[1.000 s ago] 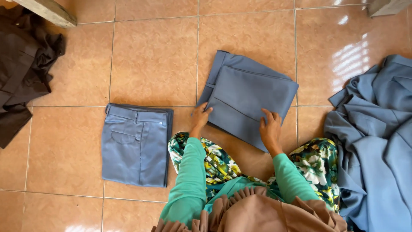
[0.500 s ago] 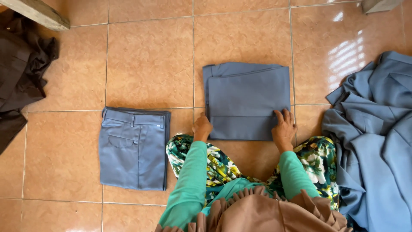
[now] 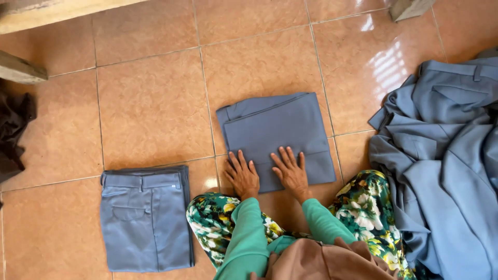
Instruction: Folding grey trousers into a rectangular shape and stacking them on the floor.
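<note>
A folded grey-blue garment [image 3: 275, 129] lies on the tiled floor in front of my knees. My left hand [image 3: 241, 175] rests flat on its near left edge, fingers spread. My right hand [image 3: 290, 170] presses flat on its near middle, fingers spread too. Neither hand grips anything. To my left lies a second pair of grey-blue trousers [image 3: 145, 218], folded into a neat rectangle with the waistband at the top.
A heap of unfolded grey-blue garments [image 3: 446, 161] covers the floor at the right. Dark brown cloth [image 3: 13, 135] sits at the left edge. Wooden furniture legs [image 3: 21, 70] stand at the upper left, another [image 3: 410, 8] at the top right.
The garment was turned square to me and flattened. Both hands moved from its outer corners toward the middle of its near edge. The view shifted, so everything sits lower in frame.
</note>
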